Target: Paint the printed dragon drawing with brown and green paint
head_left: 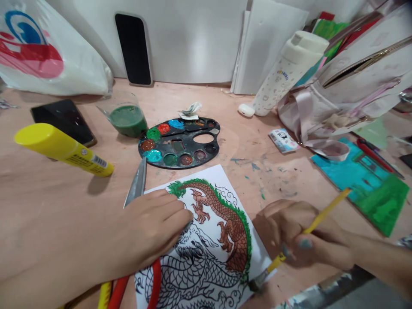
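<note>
A sheet of white paper (212, 240) bears a printed dragon, its upper body coloured brown with a green fringe; the lower part is black outline only. My left hand (161, 227) rests flat across the sheet's left side, palm down, over a pair of scissors (137, 184); the blade shows above the hand and the red handles below. Between the fingers of my right hand (299, 231) is a yellow paintbrush (277, 259), its dark bristles touching the paper by the green fringe at the lower right. Behind the sheet lies a black paint palette (207, 159) with several colours.
A plastic cup of green water (127, 120) stands left of the palette. Nearby are a yellow glue stick (69, 152), a dark phone (64, 118), and another phone (133, 49) against the wall. A white bottle (286, 73), a bag (350, 86) and a painted picture (370, 184) occupy the right.
</note>
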### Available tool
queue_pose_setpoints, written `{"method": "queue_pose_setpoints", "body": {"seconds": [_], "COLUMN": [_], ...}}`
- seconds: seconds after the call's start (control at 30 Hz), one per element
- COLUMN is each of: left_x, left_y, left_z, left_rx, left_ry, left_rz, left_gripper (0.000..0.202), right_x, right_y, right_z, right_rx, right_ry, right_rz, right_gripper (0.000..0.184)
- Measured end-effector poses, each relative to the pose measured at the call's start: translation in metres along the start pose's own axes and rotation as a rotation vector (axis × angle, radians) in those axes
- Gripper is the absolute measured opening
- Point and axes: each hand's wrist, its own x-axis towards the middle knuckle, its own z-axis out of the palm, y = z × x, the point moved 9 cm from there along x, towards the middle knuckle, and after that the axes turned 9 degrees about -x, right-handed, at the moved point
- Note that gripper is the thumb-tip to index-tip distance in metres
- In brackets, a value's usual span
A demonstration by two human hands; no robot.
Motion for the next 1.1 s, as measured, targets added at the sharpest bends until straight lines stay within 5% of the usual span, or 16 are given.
{"method": "queue_pose_setpoints", "body": {"seconds": [0.17,0.53,0.77,1.1], "left_x": [-0.001,0.000,0.000,0.000], "left_y": [0.000,-0.001,-0.001,0.000], "left_z": [0.001,0.001,0.001,0.001], "left_rx": [0.002,0.007,-0.001,0.003], "left_ry": [0.010,-0.061,0.007,-0.010], "left_rz": [0.009,-0.044,0.011,0.020], "left_gripper": [0.032,0.032,0.028,0.030], "right_x": [-0.002,-0.002,-0.001,-0.002], "right_y": [0.009,-0.002,-0.020,-0.011], "right_z": [-0.003,0.008,0.015,-0.002], "right_rx": [0.161,-0.197,-0.304,-0.202], "right_ry": [0.118,-0.052,-0.156,0.016], "right_rz": [0.028,-0.045,-0.072,-0.027], "right_gripper": [0.034,0.038,0.040,0.034]}}
